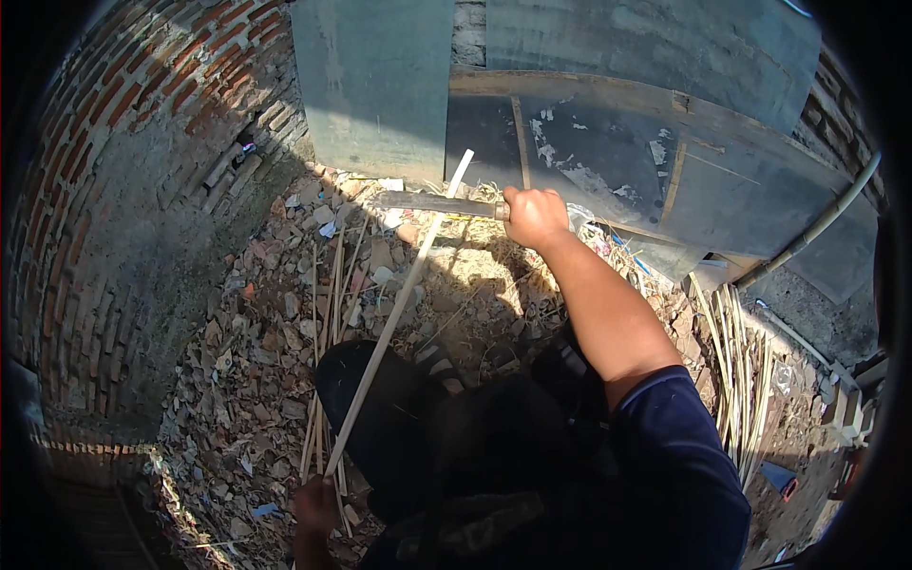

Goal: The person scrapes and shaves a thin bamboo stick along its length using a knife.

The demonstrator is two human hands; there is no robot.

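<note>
In the shaded lower left, my left hand (316,505) is closed round the lower end of a long pale bamboo strip (389,328). The strip slants up and away across my dark-clad knee, its far end free in the air. Stretched out ahead, my right hand (537,217) grips the wooden handle of a machete (432,202). Its long, dull blade points left and crosses over the strip near the far end; it looks laid against the strip, though the exact contact is hard to make out.
More strips (332,313) lie on the rubble (256,370) by my left leg, and a bundle of strips (736,366) lies at the right. A brick wall (142,190) rises at left, grey-blue panels (375,85) ahead. A pole (817,228) leans at far right.
</note>
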